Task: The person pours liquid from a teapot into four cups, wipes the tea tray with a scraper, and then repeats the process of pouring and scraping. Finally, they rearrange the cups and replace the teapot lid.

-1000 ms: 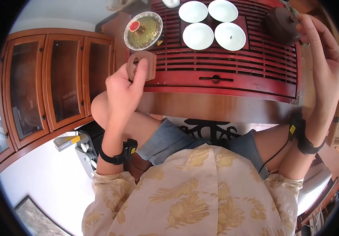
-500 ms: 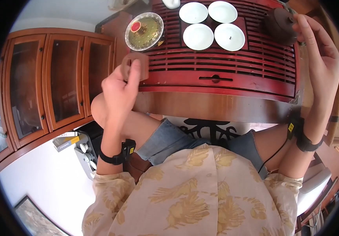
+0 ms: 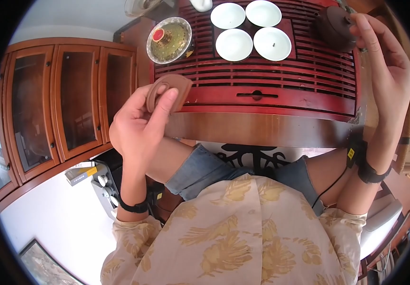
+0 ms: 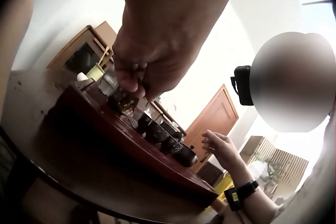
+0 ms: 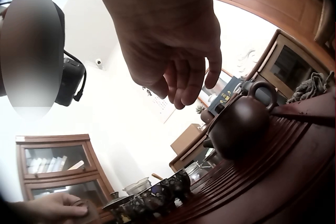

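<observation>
The left hand [image 3: 141, 121] is holding a flat brown clay piece [image 3: 168, 91] up in the air, pinching it between the thumb on the front and the fingers behind. The piece is sitting just past the fingertips, over the near left corner of the red slatted tea tray [image 3: 281, 78], and it is tilting so its long side is running from low left to high right. The right hand [image 3: 385, 61] is hanging on the far right with its fingers loose and a little bent, holding nothing. Its fingertips are pointing at the brown teapot [image 3: 334, 27] and are just beside it, maybe touching; the pictures are not showing that clearly. So the left hand is the one with the clay piece, and the right hand is the one nearer the teapot. A covered bowl with a red knob [image 3: 169, 39] is sitting on the tray beyond the clay piece. Four white cups [image 3: 251, 29] are standing in a square in the middle, between the bowl and the teapot.
</observation>
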`<state>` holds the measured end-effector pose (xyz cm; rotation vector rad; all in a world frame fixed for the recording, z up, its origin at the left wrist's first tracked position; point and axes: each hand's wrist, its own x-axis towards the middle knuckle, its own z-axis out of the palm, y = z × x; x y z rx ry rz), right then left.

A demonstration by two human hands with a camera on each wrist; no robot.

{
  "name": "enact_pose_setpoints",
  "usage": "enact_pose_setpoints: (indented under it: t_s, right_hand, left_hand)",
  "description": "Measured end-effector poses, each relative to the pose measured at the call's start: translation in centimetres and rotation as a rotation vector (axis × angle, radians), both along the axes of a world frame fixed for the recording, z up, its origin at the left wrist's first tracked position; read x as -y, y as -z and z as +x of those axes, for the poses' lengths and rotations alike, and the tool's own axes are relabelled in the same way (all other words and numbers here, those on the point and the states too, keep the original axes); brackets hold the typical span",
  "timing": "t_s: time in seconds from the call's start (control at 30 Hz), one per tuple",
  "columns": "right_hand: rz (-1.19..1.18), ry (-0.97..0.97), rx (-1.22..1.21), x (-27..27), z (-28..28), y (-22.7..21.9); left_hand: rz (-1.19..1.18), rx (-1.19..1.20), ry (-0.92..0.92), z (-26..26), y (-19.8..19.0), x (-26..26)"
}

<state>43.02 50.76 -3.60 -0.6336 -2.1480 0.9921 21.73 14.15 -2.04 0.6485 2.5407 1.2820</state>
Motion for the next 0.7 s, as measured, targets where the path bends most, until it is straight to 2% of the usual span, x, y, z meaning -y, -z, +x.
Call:
enact_pose_setpoints:
  t_s: [0.07, 0.17, 0.27, 0.47, 0.57, 0.7]
  right_hand:
    - [0.019, -0.024, -0.017, 0.0, 0.0, 0.1]
    - [0.008, -0.016, 0.023, 0.7, -0.2, -0.6]
    - [0.017, 0.002, 0.026, 1.0, -0.4, -0.8]
    - [0.008, 0.012, 0.03, 1.2, -0.2, -0.8]
    - [0.037, 0.004, 0.033, 1.1, -0.2, -0.8]
    - [0.053, -0.001, 0.027, 1.1, -0.1, -0.6]
  left_hand:
    - [0.171, 0.327, -0.005, 0.4, -0.4, -0.3]
    - [0.083, 0.121, -0.054, 0.7, 0.3, -0.7]
    - [-0.197, -0.623, 0.251, -0.3, 0.6, -0.6]
    - [-0.286, -0.704, 0.432, -0.2, 0.9, -1.7]
    - [-0.274, -0.744, 0.454, -0.5, 1.6, -1.9]
    - [-0.255, -0.652, 0.422, 0.8, 2.3, -2.6]
